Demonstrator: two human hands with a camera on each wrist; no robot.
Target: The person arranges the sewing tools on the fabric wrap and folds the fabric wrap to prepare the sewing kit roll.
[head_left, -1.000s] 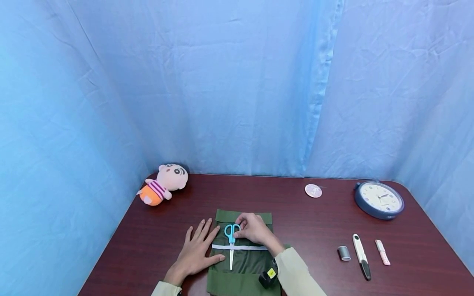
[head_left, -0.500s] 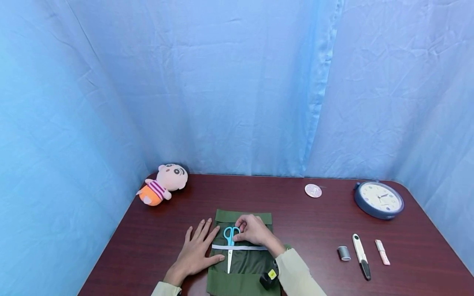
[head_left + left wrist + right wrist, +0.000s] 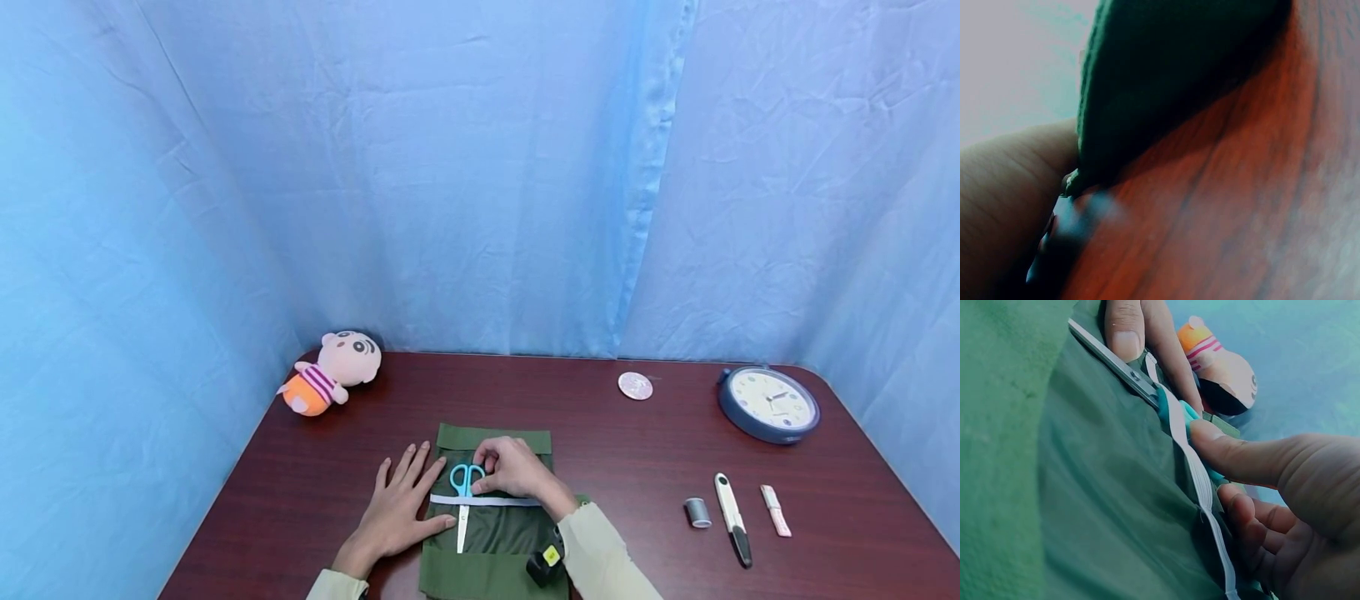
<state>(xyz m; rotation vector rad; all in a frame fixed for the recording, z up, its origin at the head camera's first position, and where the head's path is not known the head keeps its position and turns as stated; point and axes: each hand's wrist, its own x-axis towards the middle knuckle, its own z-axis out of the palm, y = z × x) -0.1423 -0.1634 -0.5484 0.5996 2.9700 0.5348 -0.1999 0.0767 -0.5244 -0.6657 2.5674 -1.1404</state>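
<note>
A pair of scissors (image 3: 462, 527) with light blue handles lies on a dark green fabric pouch (image 3: 487, 575). Its shank passes under the white elastic band (image 3: 502, 502) that crosses the pouch, with the blades on the near side. My right hand (image 3: 513, 467) pinches the handle's right loop between thumb and fingers; the right wrist view shows the thumb (image 3: 1235, 450) on the blue plastic beside the band. Spread out, my left hand (image 3: 401, 508) rests along the pouch's left edge, its thumb on the fabric near the blades.
To the right lie a grey thread spool (image 3: 697, 512), a white and black tool (image 3: 732, 521) and a small pink and white item (image 3: 776, 511). A round clock (image 3: 769, 406), a shiny disc (image 3: 635, 386) and a plush doll (image 3: 330, 375) are farther back on the brown table (image 3: 570, 408).
The scissors have slid toward me under the band, their tip swinging slightly left. My right hand has moved a little nearer with the handle; the left hand has stayed in place.
</note>
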